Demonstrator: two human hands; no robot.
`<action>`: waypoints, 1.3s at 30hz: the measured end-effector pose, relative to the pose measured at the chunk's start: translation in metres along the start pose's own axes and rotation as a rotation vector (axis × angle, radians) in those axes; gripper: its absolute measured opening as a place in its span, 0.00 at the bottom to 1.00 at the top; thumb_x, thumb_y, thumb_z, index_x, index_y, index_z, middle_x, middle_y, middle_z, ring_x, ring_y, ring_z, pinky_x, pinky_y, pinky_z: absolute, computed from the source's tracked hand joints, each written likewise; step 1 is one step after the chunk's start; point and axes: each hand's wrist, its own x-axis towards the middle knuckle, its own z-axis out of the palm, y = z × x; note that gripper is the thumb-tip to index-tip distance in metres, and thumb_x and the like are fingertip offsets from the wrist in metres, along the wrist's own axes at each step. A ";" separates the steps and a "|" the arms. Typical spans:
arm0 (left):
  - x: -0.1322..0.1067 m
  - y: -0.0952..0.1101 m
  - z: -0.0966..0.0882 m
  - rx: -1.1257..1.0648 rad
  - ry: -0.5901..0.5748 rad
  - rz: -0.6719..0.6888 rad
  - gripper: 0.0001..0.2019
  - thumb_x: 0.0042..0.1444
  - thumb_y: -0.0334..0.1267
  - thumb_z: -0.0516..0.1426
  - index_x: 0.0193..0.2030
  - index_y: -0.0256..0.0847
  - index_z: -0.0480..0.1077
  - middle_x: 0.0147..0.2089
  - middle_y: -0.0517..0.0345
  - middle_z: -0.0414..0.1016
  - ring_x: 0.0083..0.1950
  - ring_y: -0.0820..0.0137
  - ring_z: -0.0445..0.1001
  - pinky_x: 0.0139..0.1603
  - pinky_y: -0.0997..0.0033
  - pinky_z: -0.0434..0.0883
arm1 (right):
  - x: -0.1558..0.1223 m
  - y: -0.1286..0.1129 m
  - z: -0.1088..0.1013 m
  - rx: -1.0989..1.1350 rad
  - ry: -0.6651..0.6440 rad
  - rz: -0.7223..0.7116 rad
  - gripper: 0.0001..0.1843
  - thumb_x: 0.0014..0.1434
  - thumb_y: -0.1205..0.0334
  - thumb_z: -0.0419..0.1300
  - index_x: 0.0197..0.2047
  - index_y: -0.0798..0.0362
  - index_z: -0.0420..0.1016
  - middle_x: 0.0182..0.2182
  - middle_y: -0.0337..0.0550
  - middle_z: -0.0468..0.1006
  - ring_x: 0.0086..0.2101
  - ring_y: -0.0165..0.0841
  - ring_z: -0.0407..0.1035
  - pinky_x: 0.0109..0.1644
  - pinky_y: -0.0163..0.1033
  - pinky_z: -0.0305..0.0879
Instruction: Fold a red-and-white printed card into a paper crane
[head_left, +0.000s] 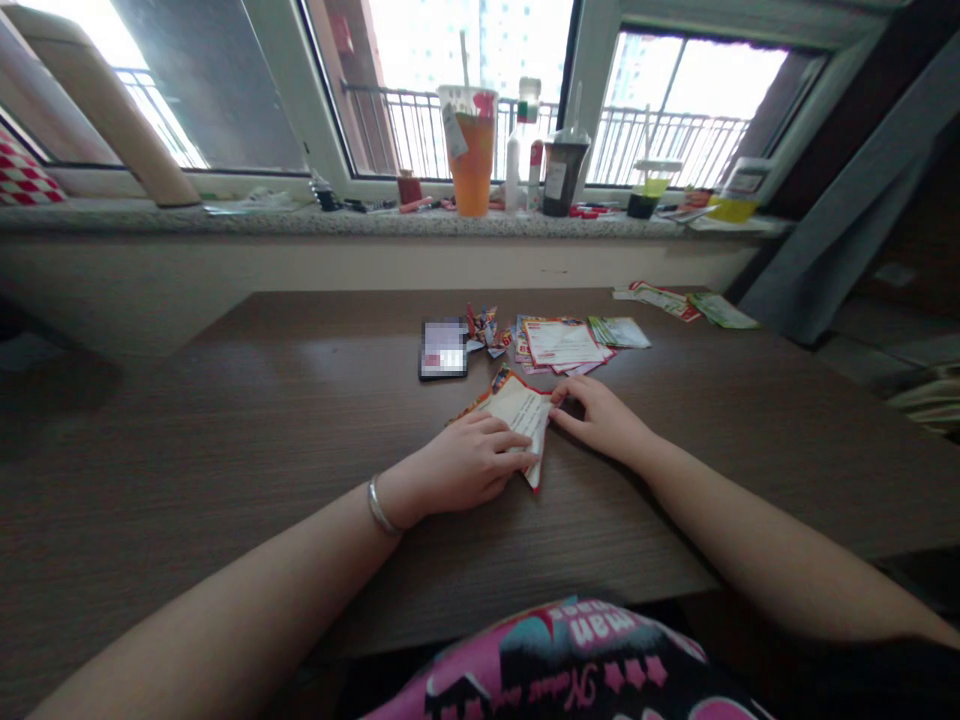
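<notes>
A partly folded paper sheet (521,405), cream with printed lines and a red border, lies on the brown table in front of me. Across its lower part rests my left hand (472,462), palm down with the fingers stretched out over the paper. A silver bangle circles the left wrist. At the sheet's right edge, my right hand (589,410) has thumb and forefinger pinched on the paper. Patterned colour shows along the sheet's upper left edge. Part of the paper is hidden beneath the left fingers.
Behind the sheet are a blurred-out phone-like device (443,350), folded colourful paper pieces (489,332) and a stack of printed sheets (562,342). More papers (667,300) lie at the back right. Drink cups (472,160) and bottles (523,150) line the windowsill (300,222).
</notes>
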 end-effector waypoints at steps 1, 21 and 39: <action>0.000 0.001 -0.001 0.000 -0.001 -0.004 0.15 0.59 0.34 0.54 0.54 0.46 0.69 0.51 0.54 0.75 0.48 0.63 0.72 0.51 0.60 0.67 | 0.000 0.000 0.000 -0.003 0.000 0.004 0.06 0.57 0.59 0.60 0.37 0.51 0.71 0.36 0.44 0.75 0.39 0.37 0.69 0.45 0.45 0.67; 0.002 0.014 0.005 0.010 -0.039 -0.104 0.17 0.62 0.34 0.50 0.58 0.43 0.65 0.58 0.53 0.70 0.55 0.60 0.68 0.57 0.57 0.64 | 0.000 -0.014 -0.004 0.174 0.146 -0.048 0.02 0.55 0.67 0.59 0.32 0.51 0.72 0.32 0.41 0.73 0.35 0.34 0.69 0.41 0.41 0.68; -0.002 0.009 0.010 -0.029 -0.041 -0.189 0.18 0.62 0.39 0.52 0.58 0.48 0.66 0.64 0.51 0.64 0.64 0.57 0.62 0.63 0.48 0.60 | -0.005 -0.025 0.001 0.340 0.110 0.173 0.06 0.54 0.60 0.62 0.34 0.53 0.72 0.27 0.39 0.75 0.27 0.29 0.67 0.33 0.35 0.66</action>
